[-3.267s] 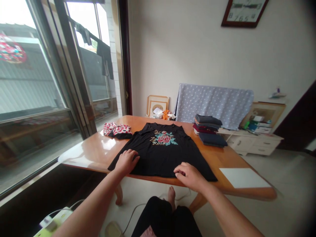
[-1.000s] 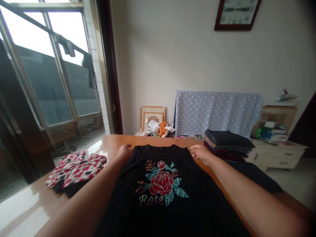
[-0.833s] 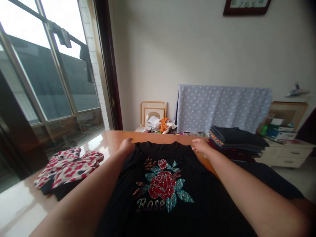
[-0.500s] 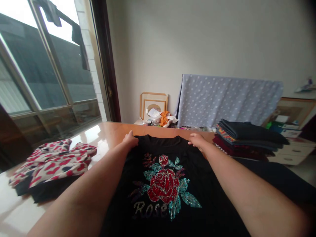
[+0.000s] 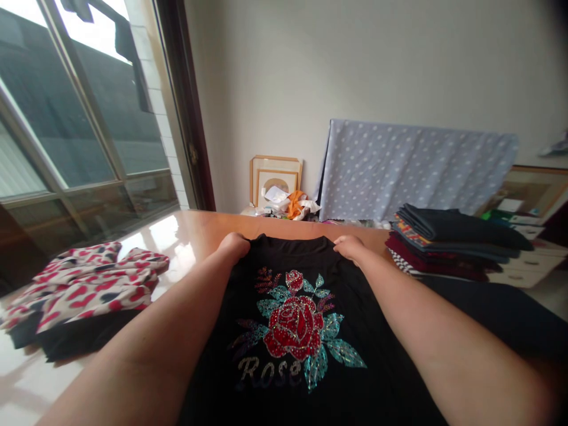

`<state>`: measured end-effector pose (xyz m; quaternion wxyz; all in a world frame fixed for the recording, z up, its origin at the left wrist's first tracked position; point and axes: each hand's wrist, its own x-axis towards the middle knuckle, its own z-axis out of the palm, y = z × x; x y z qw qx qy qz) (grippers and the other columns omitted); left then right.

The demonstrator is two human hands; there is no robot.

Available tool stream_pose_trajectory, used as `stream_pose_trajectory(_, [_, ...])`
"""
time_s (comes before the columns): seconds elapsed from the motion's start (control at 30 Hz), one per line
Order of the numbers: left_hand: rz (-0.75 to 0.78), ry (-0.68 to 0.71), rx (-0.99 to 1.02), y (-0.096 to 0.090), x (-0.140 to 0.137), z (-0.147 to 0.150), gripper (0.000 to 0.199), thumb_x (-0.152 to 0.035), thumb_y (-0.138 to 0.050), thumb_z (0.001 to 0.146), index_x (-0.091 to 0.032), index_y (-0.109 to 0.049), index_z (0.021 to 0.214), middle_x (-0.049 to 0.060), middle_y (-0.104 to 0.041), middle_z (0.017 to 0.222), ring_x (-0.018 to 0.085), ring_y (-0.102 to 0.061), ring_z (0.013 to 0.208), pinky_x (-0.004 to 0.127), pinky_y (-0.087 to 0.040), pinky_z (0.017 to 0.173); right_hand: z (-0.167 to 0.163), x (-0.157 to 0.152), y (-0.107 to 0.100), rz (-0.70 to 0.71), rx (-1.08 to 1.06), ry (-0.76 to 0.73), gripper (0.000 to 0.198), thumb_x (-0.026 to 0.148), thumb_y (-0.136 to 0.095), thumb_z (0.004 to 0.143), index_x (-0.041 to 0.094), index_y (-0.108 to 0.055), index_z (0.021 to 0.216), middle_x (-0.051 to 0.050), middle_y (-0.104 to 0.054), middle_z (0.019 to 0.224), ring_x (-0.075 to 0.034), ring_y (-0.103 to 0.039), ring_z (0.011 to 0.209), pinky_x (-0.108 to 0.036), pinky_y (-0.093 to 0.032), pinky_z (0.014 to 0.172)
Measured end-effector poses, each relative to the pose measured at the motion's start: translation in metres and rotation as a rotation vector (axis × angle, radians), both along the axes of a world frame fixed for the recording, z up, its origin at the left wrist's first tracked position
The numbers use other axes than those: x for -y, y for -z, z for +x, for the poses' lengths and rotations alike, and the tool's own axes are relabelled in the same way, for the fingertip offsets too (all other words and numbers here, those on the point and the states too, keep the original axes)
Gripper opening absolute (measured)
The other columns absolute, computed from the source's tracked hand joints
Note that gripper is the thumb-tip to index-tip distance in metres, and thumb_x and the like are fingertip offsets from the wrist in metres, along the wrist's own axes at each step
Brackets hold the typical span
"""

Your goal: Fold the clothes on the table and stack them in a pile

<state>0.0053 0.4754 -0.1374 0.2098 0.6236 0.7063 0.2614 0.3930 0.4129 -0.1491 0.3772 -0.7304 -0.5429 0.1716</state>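
A black shirt (image 5: 381,367) lies spread before me, its neckline at the far end. Its front carries a sparkling red rose (image 5: 293,328) with teal leaves, and the word "Rose" in glittery letters below. My left hand (image 5: 235,245) is closed on the shirt's left shoulder, beside the collar. At the opposite shoulder, my right hand (image 5: 349,247) pinches the cloth between its fingers. The lower part of the shirt runs out of view at the bottom, between my forearms.
A heart-patterned garment (image 5: 100,281) with dark trim lies on the table (image 5: 204,228) at left. Folded clothes (image 5: 457,242) are stacked at right, with dark cloth (image 5: 497,313) in front. Behind stand picture frames (image 5: 275,177), a dotted grey cloth (image 5: 412,171) and a drawer cabinet (image 5: 526,266).
Both hands have kept hold of the shirt's shoulders. The right hand has shifted slightly inward, and the collar shows straighter. The whole view has tilted a little downward.
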Motion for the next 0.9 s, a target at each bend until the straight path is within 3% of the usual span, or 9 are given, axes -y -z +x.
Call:
stream_pose_trajectory(0.2, [0.092, 0.043, 0.073, -0.015, 0.029, -0.003, 0.030, -0.016, -0.069, 0.066, -0.018, -0.075, 0.095, 0.006, -0.074, 0.080, 0.021, -0.068, 0.068, 0.028, -0.046, 0.059, -0.013, 0.029, -0.021, -0.006, 0.027, 0.037, 0.010, 0.023, -0.068, 0.071, 0.020, -0.072, 0.081, -0.001, -0.067, 0.065, -0.015, -0.057, 0.059, -0.024, -0.040, 0.057])
stream_pose_trajectory(0.37, [0.178, 0.074, 0.119, -0.037, 0.077, -0.015, 0.027, -0.015, -0.065, 0.070, -0.016, -0.075, 0.095, 0.006, -0.075, 0.084, 0.021, -0.069, 0.078, 0.026, -0.049, 0.066, -0.028, 0.081, -0.046, 0.094, 0.007, 0.018, 0.013, 0.023, -0.064, 0.076, 0.021, -0.069, 0.087, -0.002, -0.069, 0.073, -0.016, -0.062, 0.068, -0.023, -0.046, 0.060])
stream_pose_trajectory(0.5, [0.216, 0.084, 0.156, -0.055, 0.142, -0.031, 0.028, -0.017, -0.060, 0.072, -0.016, -0.074, 0.097, 0.006, -0.075, 0.085, 0.021, -0.069, 0.081, 0.027, -0.051, 0.070, -0.036, 0.144, -0.058, 0.157, -0.023, -0.023, 0.018, 0.025, -0.061, 0.078, 0.021, -0.068, 0.094, -0.003, -0.071, 0.080, -0.018, -0.065, 0.075, -0.026, -0.050, 0.065])
stream_pose_trajectory(0.7, [0.311, 0.123, 0.290, -0.075, 0.257, -0.064, 0.026, -0.020, -0.056, 0.073, -0.018, -0.073, 0.093, 0.004, -0.075, 0.089, 0.022, -0.068, 0.087, 0.031, -0.052, 0.081, -0.049, 0.265, -0.069, 0.236, 0.001, -0.050, 0.025, 0.032, -0.055, 0.082, 0.020, -0.066, 0.102, -0.006, -0.070, 0.091, -0.019, -0.066, 0.079, -0.030, -0.053, 0.070])
stream_pose_trajectory(0.9, [0.349, 0.085, 0.182, -0.075, 0.367, -0.098, 0.028, -0.025, -0.056, 0.076, -0.021, -0.071, 0.099, 0.003, -0.069, 0.099, 0.022, -0.065, 0.097, 0.034, -0.050, 0.093, -0.068, 0.387, -0.066, 0.288, 0.026, -0.083, 0.029, 0.040, -0.052, 0.088, 0.021, -0.064, 0.105, -0.008, -0.068, 0.100, -0.021, -0.065, 0.089, -0.032, -0.053, 0.077])
